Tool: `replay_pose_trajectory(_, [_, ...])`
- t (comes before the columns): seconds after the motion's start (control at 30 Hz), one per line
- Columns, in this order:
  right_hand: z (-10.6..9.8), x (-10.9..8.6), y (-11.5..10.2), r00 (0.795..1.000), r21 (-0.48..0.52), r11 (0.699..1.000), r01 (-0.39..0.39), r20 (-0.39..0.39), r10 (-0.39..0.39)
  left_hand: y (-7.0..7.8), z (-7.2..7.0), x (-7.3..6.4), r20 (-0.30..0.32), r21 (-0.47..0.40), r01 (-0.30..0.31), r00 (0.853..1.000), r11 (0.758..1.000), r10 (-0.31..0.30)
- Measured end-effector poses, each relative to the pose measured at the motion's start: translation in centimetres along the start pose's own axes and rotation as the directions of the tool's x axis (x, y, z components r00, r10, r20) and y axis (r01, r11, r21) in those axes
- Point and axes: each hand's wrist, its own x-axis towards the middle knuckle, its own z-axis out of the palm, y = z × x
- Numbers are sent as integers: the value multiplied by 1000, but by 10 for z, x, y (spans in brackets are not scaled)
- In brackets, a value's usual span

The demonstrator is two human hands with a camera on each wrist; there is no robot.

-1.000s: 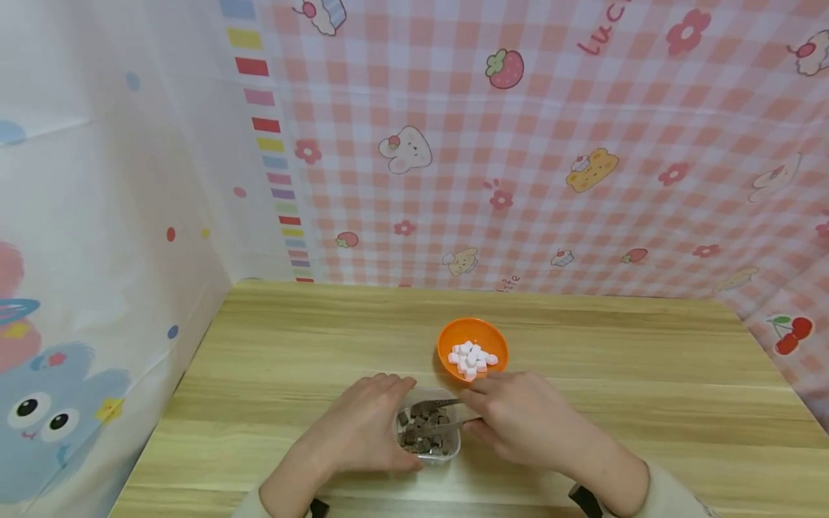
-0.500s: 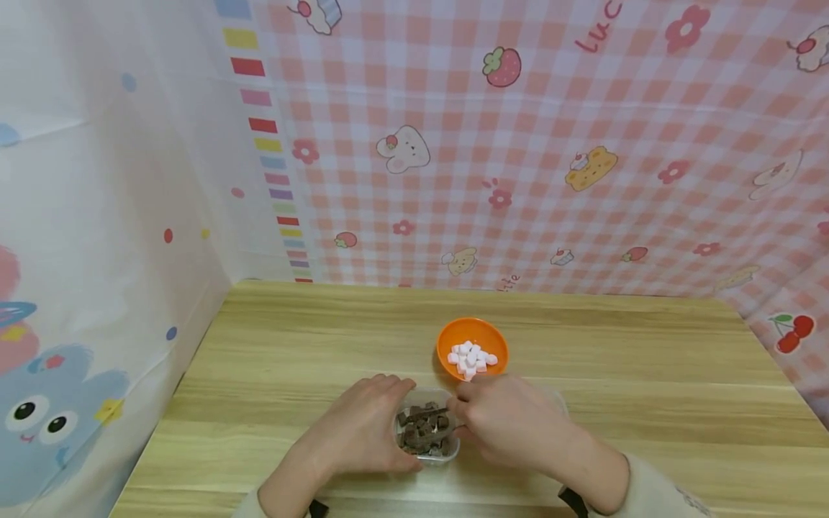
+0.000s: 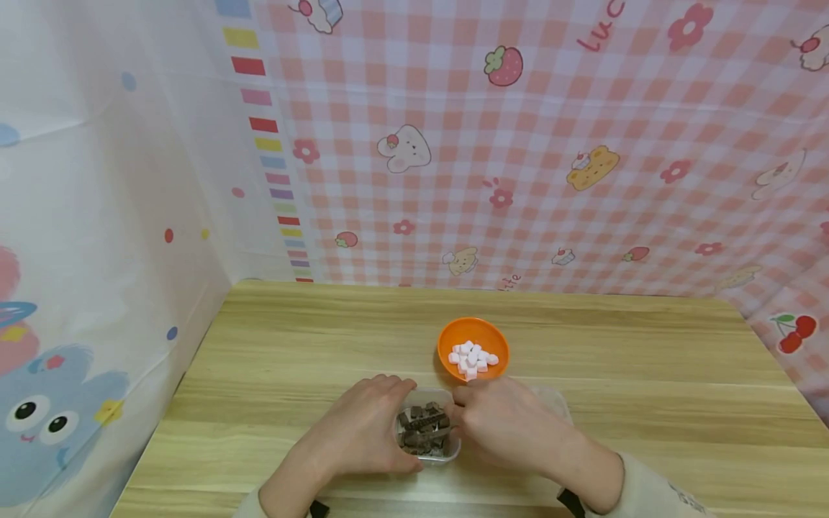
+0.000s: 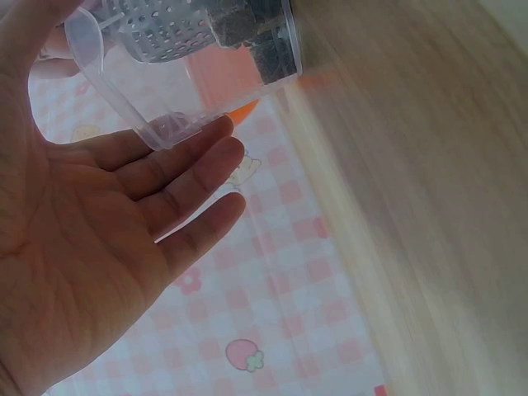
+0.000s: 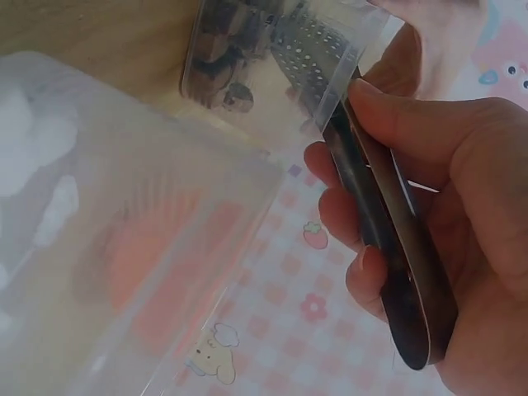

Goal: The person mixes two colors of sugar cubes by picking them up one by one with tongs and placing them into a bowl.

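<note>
My left hand [image 3: 365,432] steadies a clear plastic box [image 3: 455,452], fingers at its far side and thumb at the near side. In the left wrist view the fingertips [image 4: 221,125] lie along the box wall. Dark brown cubes [image 3: 414,411] cover the bottom of the box. My right hand [image 3: 508,421] grips metal tongs [image 5: 375,186] around the handle, thumb on one arm and curled fingers on the other. The tongs' perforated ends [image 4: 169,33] reach down inside the box among the cubes, lying close together in the head view.
An orange bowl [image 3: 494,332] of small pale pink and white pieces [image 3: 471,357] stands just behind the hands. Another clear plastic container [image 5: 91,206] sits right of the box, partly hidden under my right forearm in the head view. Patterned cloth [image 3: 453,108] hangs behind the wooden table [image 3: 311,324].
My right hand has shifted left toward the box, carrying the tongs deeper in, and their ends have come closer together. The container beneath the right forearm has come into view. The left hand stays put.
</note>
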Motion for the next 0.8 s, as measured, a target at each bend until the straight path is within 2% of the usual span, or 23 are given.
replay_pose_trajectory(0.27, [-4, -13, 9, 998, 52, 999, -12, -67, 15, 0, 0, 1, 8, -10, 4, 1000, 1000, -4])
replay_pose_trajectory(0.43, [-5, -26, 20, 980, 142, 990, 16, -200, 13, 1, 0, 1, 9, -8, 9, 1000, 1000, -9])
replay_pose_trajectory(0.53, [-6, -35, 29, 954, 197, 980, 21, -297, 39, 1, 0, 0, 6, -12, 9, 1000, 1000, -9])
replay_pose_trajectory(0.67, [-9, -43, 43, 906, 248, 969, -5, -408, 109, 2, 0, -1, -6, -13, 2, 1000, 1000, -2])
replay_pose_trajectory(0.8, [-9, -48, 58, 865, 285, 956, -72, -459, 202, 2, 0, -1, -12, -14, -2, 1000, 1000, 1])
